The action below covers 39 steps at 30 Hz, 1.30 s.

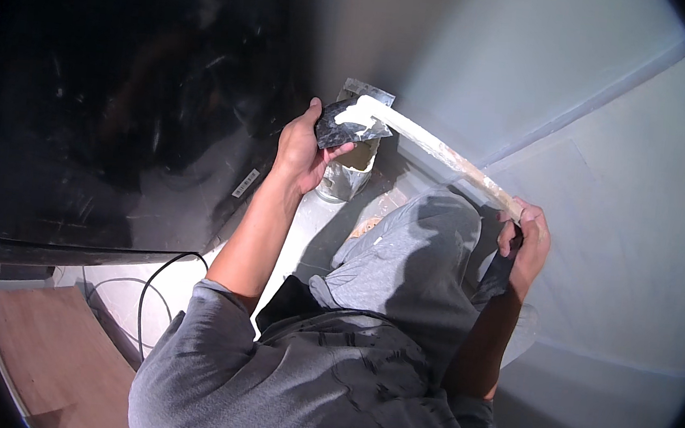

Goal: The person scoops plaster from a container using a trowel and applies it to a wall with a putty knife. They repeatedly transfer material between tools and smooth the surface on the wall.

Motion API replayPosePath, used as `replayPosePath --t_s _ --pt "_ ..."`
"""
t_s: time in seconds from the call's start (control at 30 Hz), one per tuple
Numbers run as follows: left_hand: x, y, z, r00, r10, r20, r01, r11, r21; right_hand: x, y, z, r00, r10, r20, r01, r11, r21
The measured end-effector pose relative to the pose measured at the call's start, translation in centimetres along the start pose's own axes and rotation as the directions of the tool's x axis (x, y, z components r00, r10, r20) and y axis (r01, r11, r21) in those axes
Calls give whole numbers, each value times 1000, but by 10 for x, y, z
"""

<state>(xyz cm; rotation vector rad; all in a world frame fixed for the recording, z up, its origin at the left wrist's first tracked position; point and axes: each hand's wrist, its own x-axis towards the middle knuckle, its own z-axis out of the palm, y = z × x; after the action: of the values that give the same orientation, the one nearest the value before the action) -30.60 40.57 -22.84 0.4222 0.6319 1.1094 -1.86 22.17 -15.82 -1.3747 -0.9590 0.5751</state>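
Observation:
My left hand (pixel 299 151) is closed on the edge of a dark, flat spreader plate (pixel 333 134), thumb on top. White paste (pixel 357 116) lies on that plate. In my right hand (pixel 529 238) is the end of a long wooden stick (pixel 453 160), whose far end is thickly coated in white and rests at the plate. A second dark, flat piece (pixel 496 272) is also in my right hand, below the stick; its kind is not clear. Under the plate stands a paste-smeared bucket (pixel 343 183), partly hidden, with a greyish flat blade (pixel 373 92) at its far side.
A big, glossy black panel (pixel 139 115) rises on the left. Pale grey wall panels (pixel 607 172) with a seam surround the right. A brown board (pixel 53 352) lies at lower left, near a black cable (pixel 143 311). My bent knee (pixel 439 222) is below the stick.

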Motion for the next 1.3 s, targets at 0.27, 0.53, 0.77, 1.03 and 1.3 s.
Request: replayPosePath --t_s 0.27,0.53,0.77,1.03,1.3 --pt "-4 -12 10 984 170 -54 -164 981 100 -45 7 -4 997 -52 50 53 998 -21" --pt "11 -30 5 916 395 -66 -360 884 298 -60 13 -7 775 -545 319 632 684 -366" --pt "29 -43 -16 742 669 -48 -394 493 776 -46 12 -18 915 -386 116 402 891 -209" --pt "26 -40 -20 854 444 -272 -274 828 490 25 11 40 893 -397 212 446 847 -291" --pt "-14 -32 30 913 400 -76 -347 863 368 68 16 79 922 -50 384 241 851 -467"
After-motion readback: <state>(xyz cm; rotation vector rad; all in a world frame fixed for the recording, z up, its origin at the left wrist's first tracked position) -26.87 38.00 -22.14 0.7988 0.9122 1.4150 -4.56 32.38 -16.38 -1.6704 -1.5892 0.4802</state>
